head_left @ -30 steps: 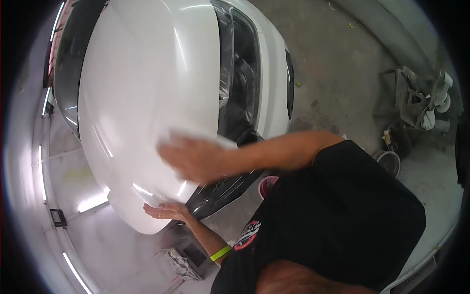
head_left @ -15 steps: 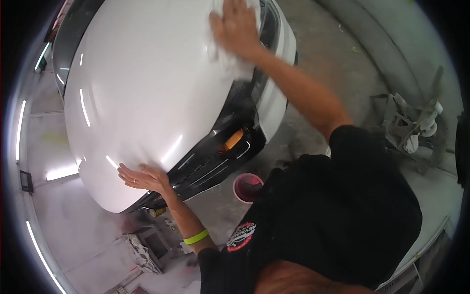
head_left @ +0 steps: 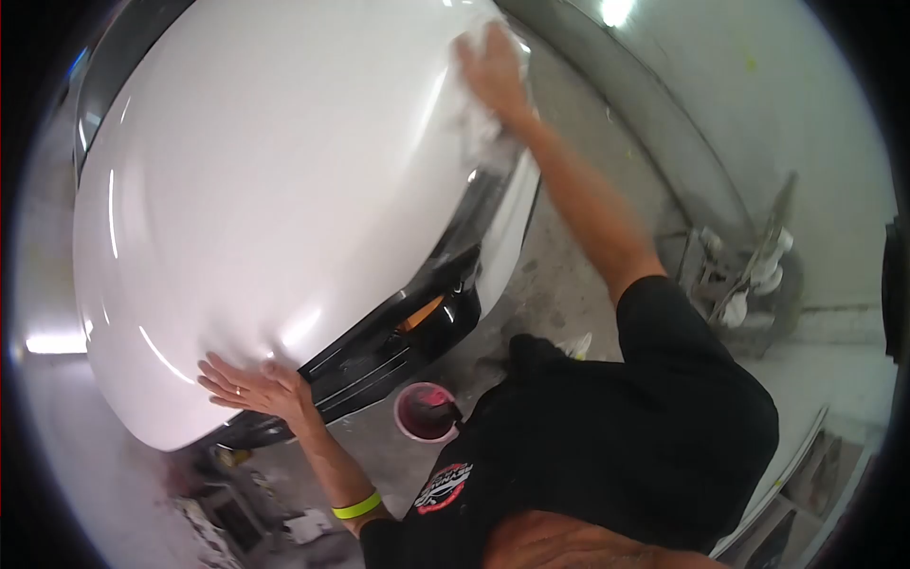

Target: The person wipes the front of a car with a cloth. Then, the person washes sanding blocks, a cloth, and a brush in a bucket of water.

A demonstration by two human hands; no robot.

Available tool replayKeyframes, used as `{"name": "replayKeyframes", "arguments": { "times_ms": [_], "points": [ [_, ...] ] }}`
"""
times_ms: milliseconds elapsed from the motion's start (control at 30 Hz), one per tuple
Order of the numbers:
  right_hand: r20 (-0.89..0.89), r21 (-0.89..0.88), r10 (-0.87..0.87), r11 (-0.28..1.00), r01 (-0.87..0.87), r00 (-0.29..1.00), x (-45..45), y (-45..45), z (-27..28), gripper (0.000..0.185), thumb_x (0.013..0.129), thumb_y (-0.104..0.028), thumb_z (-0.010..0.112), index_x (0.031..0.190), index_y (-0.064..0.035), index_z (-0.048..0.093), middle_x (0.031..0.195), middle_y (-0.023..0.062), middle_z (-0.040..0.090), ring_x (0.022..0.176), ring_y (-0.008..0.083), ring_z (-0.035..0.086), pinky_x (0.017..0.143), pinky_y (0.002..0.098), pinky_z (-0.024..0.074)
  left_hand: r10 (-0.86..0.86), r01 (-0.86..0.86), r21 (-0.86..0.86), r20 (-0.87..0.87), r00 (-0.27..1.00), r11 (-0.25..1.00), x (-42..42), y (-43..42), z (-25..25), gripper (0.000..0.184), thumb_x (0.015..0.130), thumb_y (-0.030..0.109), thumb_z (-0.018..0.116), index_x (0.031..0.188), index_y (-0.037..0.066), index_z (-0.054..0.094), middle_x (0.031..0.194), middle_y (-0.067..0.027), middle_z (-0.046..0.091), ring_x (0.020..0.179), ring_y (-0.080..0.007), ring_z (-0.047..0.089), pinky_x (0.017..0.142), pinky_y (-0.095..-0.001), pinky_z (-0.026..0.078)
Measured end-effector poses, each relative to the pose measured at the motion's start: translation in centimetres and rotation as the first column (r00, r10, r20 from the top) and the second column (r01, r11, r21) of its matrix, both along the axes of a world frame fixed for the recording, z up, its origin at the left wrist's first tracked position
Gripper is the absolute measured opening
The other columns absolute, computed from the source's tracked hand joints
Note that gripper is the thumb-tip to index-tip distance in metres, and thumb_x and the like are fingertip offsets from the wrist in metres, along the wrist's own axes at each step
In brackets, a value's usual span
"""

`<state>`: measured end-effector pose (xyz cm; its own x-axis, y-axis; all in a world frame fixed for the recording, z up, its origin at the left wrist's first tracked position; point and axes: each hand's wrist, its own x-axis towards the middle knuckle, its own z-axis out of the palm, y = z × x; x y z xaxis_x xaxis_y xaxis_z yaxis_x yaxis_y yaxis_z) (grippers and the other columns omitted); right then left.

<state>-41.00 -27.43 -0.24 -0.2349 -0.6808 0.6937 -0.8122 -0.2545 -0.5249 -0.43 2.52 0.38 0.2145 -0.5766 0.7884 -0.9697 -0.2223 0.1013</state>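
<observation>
My right hand [head_left: 493, 76], grip too blurred to tell, has swept a crumpled white cloth [head_left: 477, 133] to the far front edge of a glossy white car hood [head_left: 256, 171], taking the wiping there, while my left hand [head_left: 254, 387] rests spread, well apart.

White cloth [head_left: 481, 136] on the hood [head_left: 256, 180]

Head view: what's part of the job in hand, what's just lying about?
In the job:
- right hand, flat over the cloth
- cloth, white, blurred, on the hood
- hood
- left hand, at its front edge

Apparently lying about:
- bucket, possibly for the job
- stand, by the wall
</observation>
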Motion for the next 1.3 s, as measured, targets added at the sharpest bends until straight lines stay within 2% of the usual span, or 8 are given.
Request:
{"name": "replayKeyframes", "arguments": {
  "times_ms": [100, 167, 267, 433, 800, 967, 1100, 1300],
  "points": [
    [-0.653, -0.097, -0.014, 0.993, -0.065, 0.757, -14.6, -21.3, -5.6, 0.043, 0.096, -0.027, 0.046, 0.131, -0.0026, 0.047, 0.126, 0.0303, 0.050, 0.116, 0.0432, 0.050, 0.095, 0.0435, 0.0440, 0.016, -0.015, 0.005, -0.066, 0.998, 1.000, 0.2, -0.2, 0.1, 0.078, 0.095, 0.061, 0.024, 0.147, 0.004, 0.029, 0.150, -0.0214, 0.030, 0.142, -0.0428, 0.018, 0.112, -0.0604, 0.007],
    [-0.048, 0.395, 0.204, 0.903, -0.169, 0.978, -14.9, -27.1, -4.3, 0.061, 0.098, -0.049, 0.032, 0.134, -0.0015, 0.046, 0.132, 0.0276, 0.050, 0.124, 0.0425, 0.047, 0.105, 0.0463, 0.0359, -0.057, 0.057, 0.012, -0.024, 0.998, 0.998, 0.7, -0.3, 1.0, 0.075, 0.094, 0.058, 0.030, 0.147, 0.005, 0.029, 0.151, -0.0200, 0.029, 0.143, -0.0410, 0.018, 0.112, -0.0608, 0.008],
    [0.570, 0.395, 0.046, 0.860, -0.323, 0.820, -5.9, -8.5, 4.1, 0.056, 0.100, -0.042, 0.032, 0.136, -0.0024, 0.044, 0.130, 0.0248, 0.054, 0.118, 0.0409, 0.054, 0.099, 0.0453, 0.0403, -0.062, 0.062, 0.012, -0.032, 0.998, 0.998, 0.5, -0.1, 1.6, 0.073, 0.093, 0.054, 0.033, 0.147, 0.004, 0.030, 0.151, -0.0204, 0.029, 0.142, -0.0424, 0.018, 0.112, -0.0607, 0.008],
    [-0.397, -0.168, 0.267, 0.920, -0.355, 0.878, 10.5, 14.6, 1.3, 0.062, 0.092, -0.025, 0.049, 0.143, 0.0066, 0.032, 0.149, 0.0252, 0.032, 0.142, 0.0387, 0.024, 0.115, 0.0552, 0.0082, -0.073, 0.070, -0.037, -0.078, 0.994, 0.997, 1.2, -0.2, 0.8, 0.080, 0.091, 0.061, 0.037, 0.146, 0.002, 0.032, 0.150, -0.0239, 0.029, 0.141, -0.0450, 0.019, 0.111, -0.0624, 0.008],
    [-0.433, 0.105, 0.808, 0.487, -0.867, 0.401, 26.4, 25.2, 6.4, 0.043, 0.095, -0.023, 0.042, 0.123, 0.0069, 0.053, 0.136, 0.0277, 0.044, 0.127, 0.0376, 0.043, 0.109, 0.0525, 0.0256, -0.559, 0.145, -0.600, -0.593, 0.580, 0.787, -7.7, 3.8, 2.5, 0.050, 0.098, 0.018, 0.038, 0.139, -0.010, 0.030, 0.144, -0.0303, 0.030, 0.135, -0.0425, 0.030, 0.112, -0.0476, 0.025],
    [0.714, -0.291, 0.688, 0.120, -0.949, -0.132, 19.6, 20.9, 8.4, 0.064, 0.101, -0.038, 0.034, 0.149, -0.0042, 0.010, 0.131, 0.0233, 0.052, 0.116, 0.0326, 0.057, 0.102, 0.0442, 0.0445, -0.056, 0.042, -0.075, -0.197, 0.979, 0.996, -9.5, -0.3, 1.3, 0.050, 0.087, 0.018, 0.055, 0.133, -0.001, 0.047, 0.138, -0.0280, 0.042, 0.130, -0.0514, 0.033, 0.106, -0.0622, 0.026],
    [-0.190, -0.528, 0.616, 0.592, -0.608, 0.765, 7.8, 12.8, 5.3, 0.040, 0.102, -0.021, 0.029, 0.122, 0.0057, 0.051, 0.124, 0.0188, 0.058, 0.118, 0.0346, 0.054, 0.108, 0.0486, 0.0350, 0.082, -0.076, 0.034, -0.230, 0.970, 0.997, -9.8, -0.2, 2.2, 0.055, 0.086, 0.025, 0.056, 0.133, -0.001, 0.046, 0.144, -0.0279, 0.035, 0.134, -0.0507, 0.028, 0.106, -0.0674, 0.017],
    [-0.247, -0.251, 0.376, 0.866, -0.434, 0.893, -1.5, 5.2, 1.8, 0.053, 0.102, -0.030, 0.030, 0.142, 0.0051, 0.028, 0.145, 0.0254, 0.032, 0.134, 0.0387, 0.033, 0.111, 0.0506, 0.0269, 0.077, -0.059, 0.214, -0.075, 0.994, 0.975, -6.9, -1.6, 2.9, 0.065, 0.087, 0.041, 0.058, 0.142, 0.010, 0.042, 0.154, -0.0146, 0.027, 0.142, -0.0421, 0.018, 0.110, -0.0648, 0.010]
  ]
}}
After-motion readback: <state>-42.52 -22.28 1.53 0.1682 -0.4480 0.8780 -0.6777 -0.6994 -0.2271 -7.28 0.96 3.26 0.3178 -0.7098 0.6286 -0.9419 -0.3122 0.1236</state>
